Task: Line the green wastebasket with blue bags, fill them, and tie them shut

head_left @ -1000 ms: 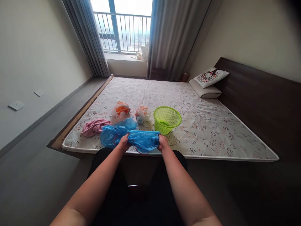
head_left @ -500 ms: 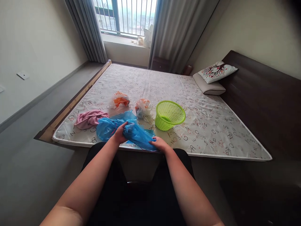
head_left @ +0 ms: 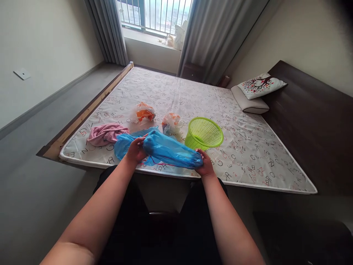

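A blue plastic bag (head_left: 172, 149) is stretched out sideways between my two hands, above the near edge of the mattress. My left hand (head_left: 138, 149) is closed on its left end, and my right hand (head_left: 204, 163) grips its bunched right end. A red drawstring hangs along the bag's lower side. More blue plastic (head_left: 121, 145) lies crumpled on the mattress left of my left hand; whether it is the same bag I cannot tell. Just beyond my right hand stands a green plastic basket (head_left: 190, 141), upright.
On the mattress (head_left: 248, 162) lie a pink towel (head_left: 106, 134) at the left and two crumpled orange-and-white plastic bags (head_left: 145, 112), (head_left: 171, 123) behind the blue one. Pillows (head_left: 261, 86) rest by the dark headboard (head_left: 309, 99). A wooden bed rail (head_left: 91, 106) runs along the left.
My right hand has moved right and slightly up, pulling the blue bag out longer and tauter. My left hand stays near its place. The view has shifted slightly.
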Tool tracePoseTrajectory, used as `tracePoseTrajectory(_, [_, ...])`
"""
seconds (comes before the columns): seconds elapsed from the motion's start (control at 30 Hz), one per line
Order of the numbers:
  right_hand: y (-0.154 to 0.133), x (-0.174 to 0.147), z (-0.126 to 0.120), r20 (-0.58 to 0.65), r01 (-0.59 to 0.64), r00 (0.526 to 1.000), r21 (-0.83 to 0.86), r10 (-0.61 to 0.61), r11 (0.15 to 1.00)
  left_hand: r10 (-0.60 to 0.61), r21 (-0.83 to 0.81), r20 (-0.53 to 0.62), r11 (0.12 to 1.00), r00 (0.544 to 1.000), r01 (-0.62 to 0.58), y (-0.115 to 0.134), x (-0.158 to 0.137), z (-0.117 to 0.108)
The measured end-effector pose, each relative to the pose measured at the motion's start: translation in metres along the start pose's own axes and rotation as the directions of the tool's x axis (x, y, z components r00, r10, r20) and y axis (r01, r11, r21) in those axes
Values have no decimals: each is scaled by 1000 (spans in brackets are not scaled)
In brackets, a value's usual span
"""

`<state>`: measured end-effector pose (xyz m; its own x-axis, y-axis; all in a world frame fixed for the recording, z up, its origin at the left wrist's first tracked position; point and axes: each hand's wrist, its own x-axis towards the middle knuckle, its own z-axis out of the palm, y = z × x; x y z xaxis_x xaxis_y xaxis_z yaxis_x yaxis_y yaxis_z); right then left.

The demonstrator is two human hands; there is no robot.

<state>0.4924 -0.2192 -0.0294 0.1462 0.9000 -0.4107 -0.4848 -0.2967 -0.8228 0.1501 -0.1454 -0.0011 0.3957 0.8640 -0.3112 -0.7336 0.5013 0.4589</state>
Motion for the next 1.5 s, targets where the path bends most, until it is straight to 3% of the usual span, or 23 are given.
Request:
tracePoseTrajectory(0.1, [6,-1,3,120,-1,992,-263,34,965,28,13,-66,1000,997,-27,-2,4,4])
tracePoseTrajectory(0.2, [24,5,9,138,53,990,-545,28,837,-74,193,-81,977,994,88,-10,5,6])
tracePoseTrajectory(0.27, [39,12,15,124,156,987,-636,-100,756,-173,311,-33,934,984,175,-18,5,7])
tracePoseTrajectory(0.37, [60,22,30,190,362,923,-721,-333,591,-320,450,57,854,946,261,-30,5,7])
tracePoseTrajectory(0.4, [65,25,36,227,395,911,-716,-344,576,-364,486,71,826,929,287,-34,5,7])
tracePoseTrajectory(0.5, [72,31,49,286,344,937,-666,-199,662,-472,584,99,740,876,333,-41,6,6])
tracePoseTrajectory(0.57, [69,33,49,227,278,959,-647,-169,710,-464,647,105,704,880,294,-39,8,4])
tracePoseTrajectory(0.67, [55,40,37,1,226,958,-611,-285,759,-270,756,36,637,962,151,-27,17,-6])
tracePoseTrajectory(0.73, [44,46,25,-146,187,935,-574,-325,797,-67,853,-54,516,996,81,-17,24,-16])
tracePoseTrajectory(0.8, [35,51,15,-251,145,913,-540,-322,829,161,921,-131,385,978,60,-8,30,-26])
tracePoseTrajectory(0.9, [31,55,8,-327,85,902,-504,-281,859,422,956,-191,287,886,69,-4,35,-34])
tracePoseTrajectory(0.97, [33,55,9,-326,58,910,-510,-255,858,489,962,-195,265,850,69,-6,36,-34])
tracePoseTrajectory(1.03, [37,54,12,-307,42,919,-545,-246,838,492,967,-162,253,856,38,-9,36,-33])
tracePoseTrajectory(1.17, [37,50,20,-285,40,915,-643,-287,765,375,963,-121,269,919,16,-15,35,-30])
tracePoseTrajectory(1.27, [33,38,31,-262,115,864,-727,-429,677,272,917,-217,386,937,101,-21,34,-22])
tracePoseTrajectory(1.33, [32,25,41,-145,251,770,-826,-621,505,167,851,-247,508,955,131,-27,32,-14])
tracePoseTrajectory(1.4, [35,11,53,54,379,666,-884,-744,275,27,750,-228,643,973,157,-34,30,-5])
tracePoseTrajectory(1.43, [37,5,59,149,418,643,-890,-751,182,-38,695,-203,698,979,171,-38,29,-1])
tracePoseTrajectory(1.5, [42,-2,68,279,439,685,-896,-673,75,-133,598,-138,779,981,190,-44,27,4])
